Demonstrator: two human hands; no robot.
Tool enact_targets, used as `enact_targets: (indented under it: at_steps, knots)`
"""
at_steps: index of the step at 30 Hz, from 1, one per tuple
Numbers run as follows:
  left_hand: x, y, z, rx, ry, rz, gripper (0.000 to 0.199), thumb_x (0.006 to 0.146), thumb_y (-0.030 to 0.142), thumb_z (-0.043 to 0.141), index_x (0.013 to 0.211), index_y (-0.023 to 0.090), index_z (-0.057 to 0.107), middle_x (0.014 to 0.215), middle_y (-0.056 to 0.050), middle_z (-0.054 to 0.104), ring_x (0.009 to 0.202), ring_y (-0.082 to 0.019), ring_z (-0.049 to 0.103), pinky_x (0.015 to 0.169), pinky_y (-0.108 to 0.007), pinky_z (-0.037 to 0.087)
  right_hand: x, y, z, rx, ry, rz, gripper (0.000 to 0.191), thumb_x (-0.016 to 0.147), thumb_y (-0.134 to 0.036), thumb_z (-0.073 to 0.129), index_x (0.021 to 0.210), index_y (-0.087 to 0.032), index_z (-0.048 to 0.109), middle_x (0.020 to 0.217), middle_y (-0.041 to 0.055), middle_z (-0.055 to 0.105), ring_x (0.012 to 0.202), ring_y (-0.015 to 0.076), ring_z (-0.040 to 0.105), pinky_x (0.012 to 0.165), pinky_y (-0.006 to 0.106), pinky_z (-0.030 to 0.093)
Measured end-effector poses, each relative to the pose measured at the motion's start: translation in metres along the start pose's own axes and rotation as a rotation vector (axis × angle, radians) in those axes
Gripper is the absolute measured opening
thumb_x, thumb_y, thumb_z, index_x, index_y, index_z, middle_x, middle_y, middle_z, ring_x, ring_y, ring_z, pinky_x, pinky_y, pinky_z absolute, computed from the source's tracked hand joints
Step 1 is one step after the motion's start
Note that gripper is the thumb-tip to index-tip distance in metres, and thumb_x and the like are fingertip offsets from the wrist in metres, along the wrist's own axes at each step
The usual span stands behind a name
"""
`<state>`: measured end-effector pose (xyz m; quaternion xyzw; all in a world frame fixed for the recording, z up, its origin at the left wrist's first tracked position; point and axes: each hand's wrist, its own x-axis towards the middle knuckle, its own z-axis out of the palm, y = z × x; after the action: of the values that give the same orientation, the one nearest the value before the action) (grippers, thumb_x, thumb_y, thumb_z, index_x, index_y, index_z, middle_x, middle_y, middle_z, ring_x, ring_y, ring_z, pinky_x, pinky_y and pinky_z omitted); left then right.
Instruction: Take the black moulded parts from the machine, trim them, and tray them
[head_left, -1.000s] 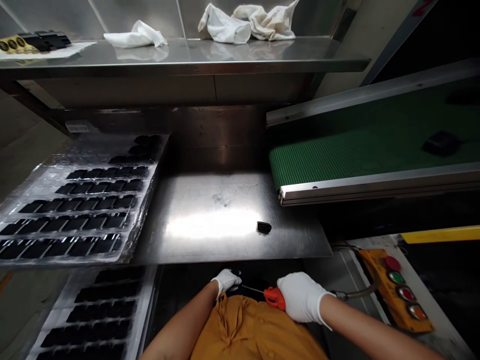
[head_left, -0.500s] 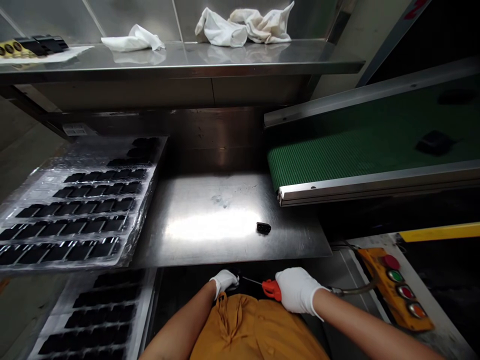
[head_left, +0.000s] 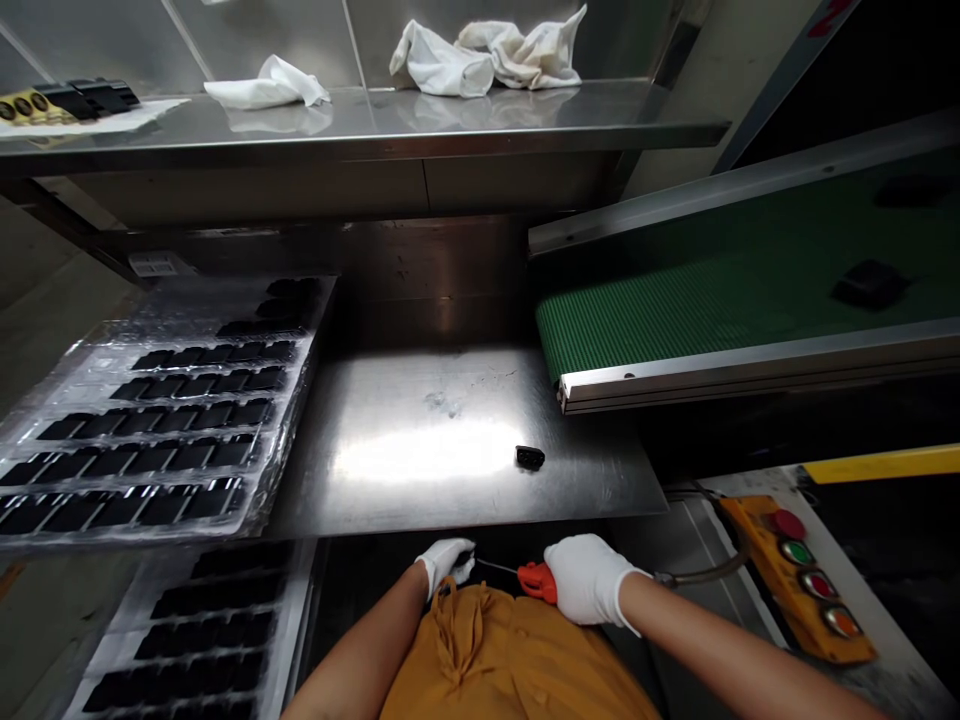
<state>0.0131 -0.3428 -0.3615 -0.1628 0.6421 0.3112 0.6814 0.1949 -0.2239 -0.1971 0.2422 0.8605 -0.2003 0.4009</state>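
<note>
In a white glove, my right hand (head_left: 589, 580) is wrapped round an orange-red handled tool (head_left: 537, 582), whose thin metal shaft points left. The shaft's tip ends beside my left hand (head_left: 448, 562), also gloved in white. Its fingers are curled together near a dark object that is too hard to tell from the dark background. Both hands are at my waist, just below the metal table's front edge. A small black part (head_left: 530, 458) lies on the metal table (head_left: 420, 500), right of its middle.
Plastic trays (head_left: 289, 440) of black parts sit at the left, with more trays (head_left: 289, 630) lower down. A green conveyor (head_left: 637, 320) carrying black parts is at the right, above an orange button box (head_left: 799, 580). White cloths (head_left: 442, 62) lie on a metal shelf (head_left: 360, 115).
My right hand has shifted slightly left with the tool, bringing it a little closer to my left hand. The tool's shaft shows less length between the hands.
</note>
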Motion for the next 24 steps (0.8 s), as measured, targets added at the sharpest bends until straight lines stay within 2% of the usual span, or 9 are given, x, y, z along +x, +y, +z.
enact_targets:
  at_steps: [3,5,11,17,24]
  knots:
    - [-0.001,0.002,0.000,0.012,0.004,-0.036,0.026,0.084,0.016,0.058,0.059,0.011,0.054,0.049,0.000,0.049,0.036,-0.004,0.039,0.037,-0.013,0.029,-0.003,-0.003,-0.005,-0.003,-0.025,-0.003,0.034,0.068,-0.029,0.058,0.096,-0.012,0.070,0.089,0.0181,0.071,0.082,0.0351,0.069,0.068,0.042,0.052]
    - [-0.001,0.002,0.001,0.000,0.006,-0.043,0.025,0.082,0.016,0.060,0.059,0.012,0.053,0.049,0.000,0.049,0.036,-0.004,0.038,0.036,-0.013,0.027,-0.003,-0.004,-0.006,-0.005,-0.048,0.000,0.035,0.067,-0.027,0.059,0.096,-0.011,0.070,0.090,0.0190,0.071,0.083,0.0352,0.069,0.069,0.042,0.052]
    - [0.006,-0.001,0.001,-0.088,0.053,-0.035,0.023,0.075,0.013,0.070,0.065,0.016,0.049,0.057,0.001,0.051,0.048,-0.008,0.051,0.049,-0.018,0.047,0.003,-0.007,-0.006,0.005,-0.032,-0.033,0.032,0.069,-0.031,0.058,0.091,-0.012,0.071,0.088,0.0186,0.071,0.081,0.0362,0.069,0.066,0.042,0.052]
    - [0.012,-0.002,-0.003,-0.149,0.090,-0.074,0.030,0.071,0.016,0.076,0.071,0.018,0.047,0.064,0.002,0.051,0.047,-0.009,0.051,0.042,-0.019,0.044,0.008,-0.010,-0.006,-0.019,-0.034,-0.030,0.033,0.068,-0.028,0.059,0.094,-0.011,0.070,0.090,0.0195,0.072,0.083,0.0359,0.069,0.066,0.042,0.053]
    - [0.014,-0.001,-0.002,-0.226,0.090,-0.047,0.034,0.074,0.016,0.075,0.071,0.020,0.041,0.059,0.007,0.043,0.043,-0.005,0.045,0.038,-0.014,0.041,0.013,-0.013,-0.008,0.001,-0.015,-0.017,0.032,0.065,-0.023,0.059,0.093,-0.012,0.070,0.091,0.0186,0.072,0.083,0.0352,0.069,0.067,0.041,0.053]
